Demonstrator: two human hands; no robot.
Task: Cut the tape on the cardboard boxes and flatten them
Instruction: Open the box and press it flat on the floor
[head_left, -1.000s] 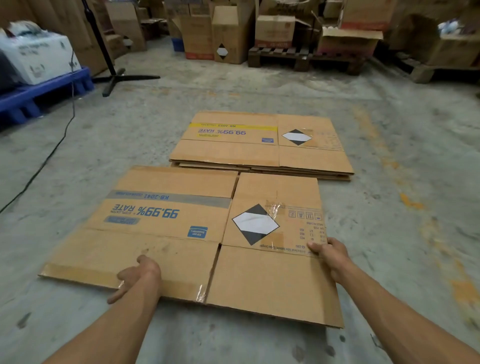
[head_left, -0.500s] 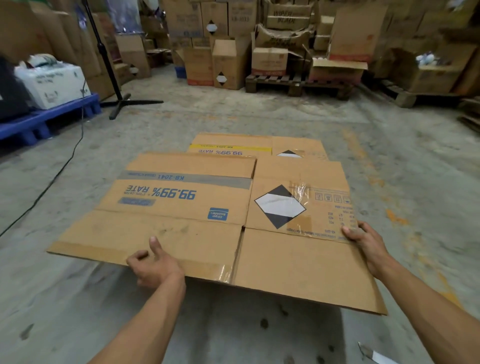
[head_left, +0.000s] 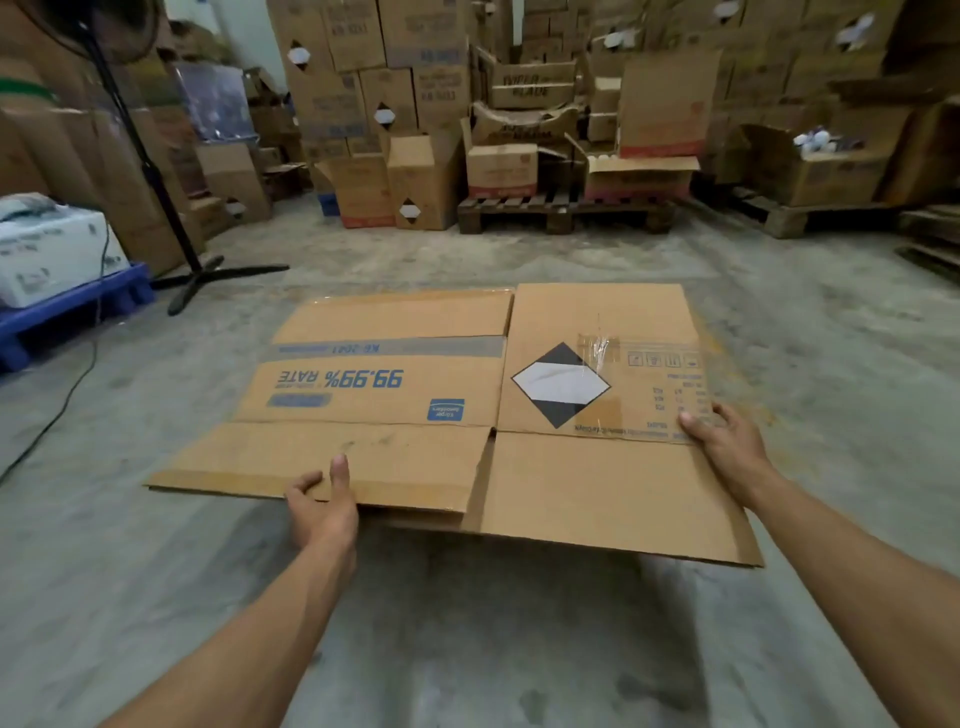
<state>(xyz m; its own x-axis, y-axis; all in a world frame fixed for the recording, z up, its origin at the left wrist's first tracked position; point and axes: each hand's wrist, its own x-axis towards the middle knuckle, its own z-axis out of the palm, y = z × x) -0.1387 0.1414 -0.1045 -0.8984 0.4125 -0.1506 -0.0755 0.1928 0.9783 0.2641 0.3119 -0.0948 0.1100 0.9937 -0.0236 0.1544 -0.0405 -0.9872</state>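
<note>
A flattened brown cardboard box (head_left: 395, 452) with blue "99.99% RATE" print and a black-and-white diamond label is held level above the concrete floor. My left hand (head_left: 322, 506) grips its near edge, thumb on top and fingers underneath. My right hand (head_left: 724, 441) grips its right edge beside the diamond label, thumb on top. Clear tape still sticks near the diamond label. The pile of flattened boxes seen earlier is hidden behind the raised box.
Stacks of cardboard boxes (head_left: 426, 176) and wooden pallets (head_left: 561, 210) line the back. A black fan stand (head_left: 202, 275) with a cable stands at left, next to a blue pallet (head_left: 72, 312) carrying a white box. Bare concrete floor (head_left: 467, 649) lies below me.
Both hands have lifted the flattened box off the floor and carried it forward over the earlier pile, which is now hidden. My view has tilted up toward the back wall.
</note>
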